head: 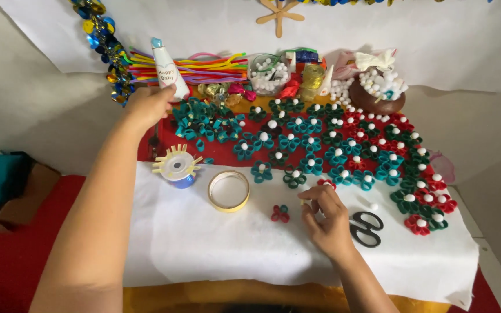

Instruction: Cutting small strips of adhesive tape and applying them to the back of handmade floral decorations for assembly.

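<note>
Dozens of finished teal, green and red paper flowers with white pompom centres [343, 148] lie beyond our fingertips, while one small red-and-green flower [280, 213], just left of our right hand [326, 220], has no centre yet. Those fingers pinch narrowly on something too small to tell. Our left hand [148, 105] is curled, touching a white glue tube [168, 71].

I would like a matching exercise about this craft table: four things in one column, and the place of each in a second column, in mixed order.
Things:
1. glue tube
2. scissors
3. tape ring
4. brown bowl

Places:
A. on the white cloth, just right of the right hand
B. far right corner, full of white balls
C. held upright in the left hand
D. flat on the cloth, between both hands

Pairs: 1-C, 2-A, 3-D, 4-B
</note>
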